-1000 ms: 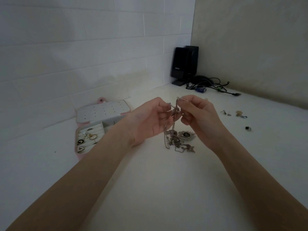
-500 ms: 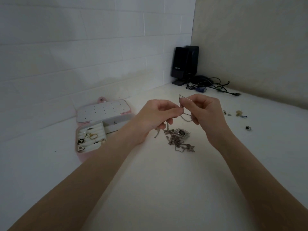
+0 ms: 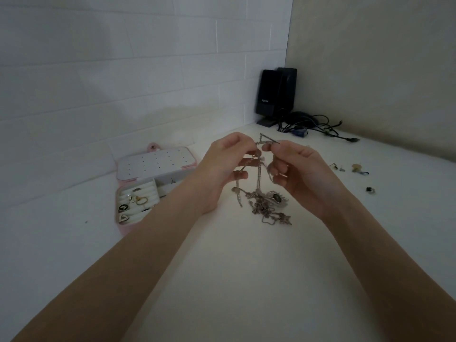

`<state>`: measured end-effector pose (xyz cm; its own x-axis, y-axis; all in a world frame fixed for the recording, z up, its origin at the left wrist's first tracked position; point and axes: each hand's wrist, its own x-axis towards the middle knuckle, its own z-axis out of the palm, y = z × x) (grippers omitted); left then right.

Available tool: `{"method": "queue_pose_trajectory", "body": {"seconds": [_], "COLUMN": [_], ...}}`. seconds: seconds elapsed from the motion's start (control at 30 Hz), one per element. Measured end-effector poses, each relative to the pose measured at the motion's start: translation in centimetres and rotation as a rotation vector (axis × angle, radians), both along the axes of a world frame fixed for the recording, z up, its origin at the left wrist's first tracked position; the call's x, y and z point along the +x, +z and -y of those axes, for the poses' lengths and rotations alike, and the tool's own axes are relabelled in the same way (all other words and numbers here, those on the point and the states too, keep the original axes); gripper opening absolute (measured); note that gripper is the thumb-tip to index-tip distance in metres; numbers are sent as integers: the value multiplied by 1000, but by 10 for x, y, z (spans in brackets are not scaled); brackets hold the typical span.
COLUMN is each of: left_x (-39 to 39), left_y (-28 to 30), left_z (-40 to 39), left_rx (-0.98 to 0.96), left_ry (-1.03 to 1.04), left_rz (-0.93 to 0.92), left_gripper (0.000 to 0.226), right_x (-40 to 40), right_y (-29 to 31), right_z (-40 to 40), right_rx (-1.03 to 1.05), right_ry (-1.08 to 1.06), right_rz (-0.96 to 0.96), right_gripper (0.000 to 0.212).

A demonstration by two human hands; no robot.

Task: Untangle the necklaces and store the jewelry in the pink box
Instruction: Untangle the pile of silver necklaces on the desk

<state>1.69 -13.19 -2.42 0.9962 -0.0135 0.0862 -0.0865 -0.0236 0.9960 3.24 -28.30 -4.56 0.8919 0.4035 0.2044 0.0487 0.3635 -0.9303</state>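
Mid-untangling: left hand (image 3: 229, 166) and right hand (image 3: 293, 166) pinching tangled silver necklace chains (image 3: 259, 176); next, teasing one strand free for open pink jewelry box (image 3: 121, 227).

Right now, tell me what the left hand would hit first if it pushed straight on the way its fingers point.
The left hand points rightward, toward the right hand. It would probably meet the silver necklace chain hanging between them first, then the right hand's fingers, though depth is unclear.

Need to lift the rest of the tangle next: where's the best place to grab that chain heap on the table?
Probably pinch the taut strands hanging between the hands, from above; the heap lies flat and knotted, its pendants spread out, so grabbing there likely tightens it.
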Motion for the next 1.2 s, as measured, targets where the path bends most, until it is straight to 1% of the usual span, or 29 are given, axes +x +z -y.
{"method": "queue_pose_trajectory", "body": {"seconds": [0.07, 0.17, 0.27, 0.4, 0.47, 0.5, 0.57, 0.63, 0.7, 0.8, 0.93, 1.07, 1.13, 1.2], "left_x": [0, -2, -3, -3, -2, -3, -2, -2, -3, -3, -2, 0, 2, 4], "left_y": [-1, -2, -4, -10, -13, -14, -12, -10, -9, -7, -6, -9, -9, -6], "left_z": [-2, -1, 4, 12, 13, 12, 9, 4, 1, -3, -9, -11, -10, -7], "left_rx": [-79, -64, 76, 303, 314, 278, 140, -44, -179, -227, -145, -96, -3, 162], "left_ry": [5, 21, 29, -56, -86, -93, -117, -192, -274, -316, -332, -344, -286, -134], "left_rz": [-45, -54, 17, 62, 44, 23, -46, -130, -178, -200, -156, -122, -119, -42], "left_gripper": [7, 12, 15, 7, 5, 7, 8, 12, 10, 7, 21, 19, 20, 19], "right_x": [0, 1, 1, 1, -1, -2, -3, -2, -1, 0, 2, 3, 3, 1], "right_y": [-2, -4, -4, -2, -1, -1, 0, 0, 0, 0, 2, 1, 1, 1], "right_z": [-2, -5, -4, -5, -7, -8, -9, -8, -6, -4, 0, 2, 3, 2], "right_rx": [-65, -164, -189, -196, -220, -230, -251, -265, -286, -287, -345, -383, -422, -458], "right_ry": [-11, -98, -220, -306, -316, -322, -345, -386, -425, -470, -527, -535, -565, -586], "right_rz": [19, 63, 113, 181, 225, 250, 295, 307, 311, 312, 390, 488, 539, 568], "right_gripper": [12, 10, 11, 11, 11, 10, 10, 11, 13, 12, 15, 14, 12, 12]}}
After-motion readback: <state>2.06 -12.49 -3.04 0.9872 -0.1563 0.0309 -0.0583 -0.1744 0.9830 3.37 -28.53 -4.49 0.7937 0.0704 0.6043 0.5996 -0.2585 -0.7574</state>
